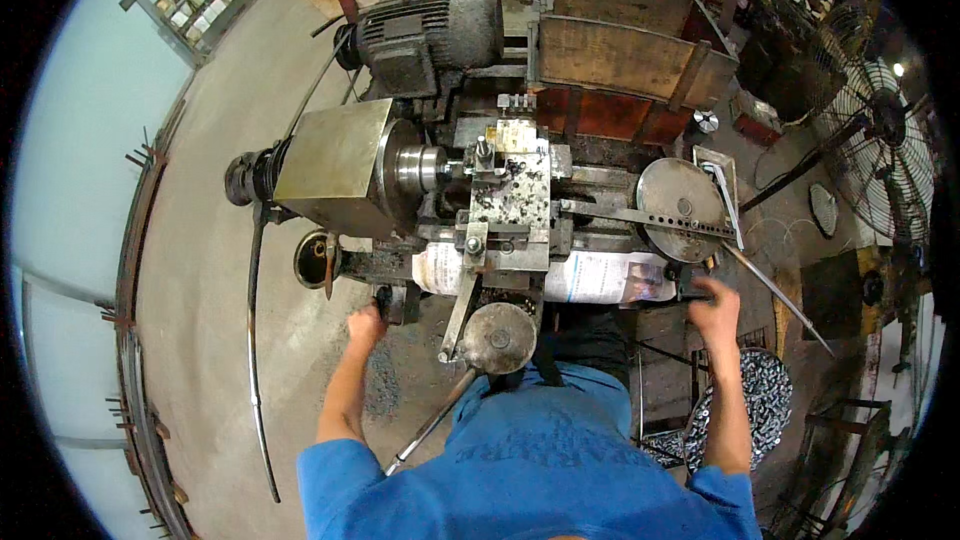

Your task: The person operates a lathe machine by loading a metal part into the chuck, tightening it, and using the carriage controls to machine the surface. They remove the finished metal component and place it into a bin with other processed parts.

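Observation:
A small lathe stands in front of me, its spindle chuck (420,168) beside a boxy metal headstock (335,155). Right of the chuck, a tool post (485,155) sits on the cross slide (525,190), which is strewn with dark chips. My left hand (367,324) is closed around a dark knob (383,297) below the headstock. At the lathe's right end, my right hand (716,312) is wrapped round a black handle (692,288). Between my hands, printed paper (600,277) covers the lathe's near side. A round metal disc with a lever (500,338) sits close to my waist.
A motor (430,35) and a wooden box (630,50) stand behind the lathe. A large disc (682,208) with a perforated bar lies right. A basket of small metal parts (765,410) is beside my right arm. A caged fan (880,110) stands far right. Long rods extend at left.

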`<state>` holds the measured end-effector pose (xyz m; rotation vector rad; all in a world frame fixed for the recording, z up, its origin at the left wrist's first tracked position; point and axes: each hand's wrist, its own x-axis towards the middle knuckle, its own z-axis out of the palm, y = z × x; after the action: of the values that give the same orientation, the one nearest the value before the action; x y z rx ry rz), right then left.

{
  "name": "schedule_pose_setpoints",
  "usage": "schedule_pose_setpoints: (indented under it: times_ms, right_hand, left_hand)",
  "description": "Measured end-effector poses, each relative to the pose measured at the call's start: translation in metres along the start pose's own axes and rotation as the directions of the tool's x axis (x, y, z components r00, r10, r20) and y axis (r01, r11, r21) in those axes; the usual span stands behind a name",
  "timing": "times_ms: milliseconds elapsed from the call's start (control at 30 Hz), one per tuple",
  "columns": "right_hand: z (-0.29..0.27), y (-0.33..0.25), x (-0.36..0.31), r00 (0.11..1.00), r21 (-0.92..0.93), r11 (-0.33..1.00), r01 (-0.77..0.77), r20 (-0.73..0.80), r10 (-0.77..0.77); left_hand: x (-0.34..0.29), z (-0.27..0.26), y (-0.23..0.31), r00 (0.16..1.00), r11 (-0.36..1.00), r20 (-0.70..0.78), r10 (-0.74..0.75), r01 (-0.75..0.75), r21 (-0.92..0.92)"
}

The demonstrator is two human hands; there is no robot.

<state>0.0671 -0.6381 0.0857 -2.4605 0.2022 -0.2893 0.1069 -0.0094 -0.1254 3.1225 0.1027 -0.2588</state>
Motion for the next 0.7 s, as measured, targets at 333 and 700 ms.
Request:
schedule_pose_setpoints:
  times_ms: [333, 700]
  right_hand:
    - [0.107, -0.270, 0.111, 0.528, 0.150, 0.524, 0.838, 0.017, -0.849]
    - [0.184, -0.326, 0.144, 0.464, -0.256, 0.393, 0.883, 0.596, -0.656]
  left_hand:
    - [-0.042, -0.121, -0.048, 0.967, 0.885, -0.015, -0.255, 0.227, -0.407]
    - [-0.186, -0.155, -0.123, 0.542, 0.604, -0.270, -0.796, 0.682, -0.412]
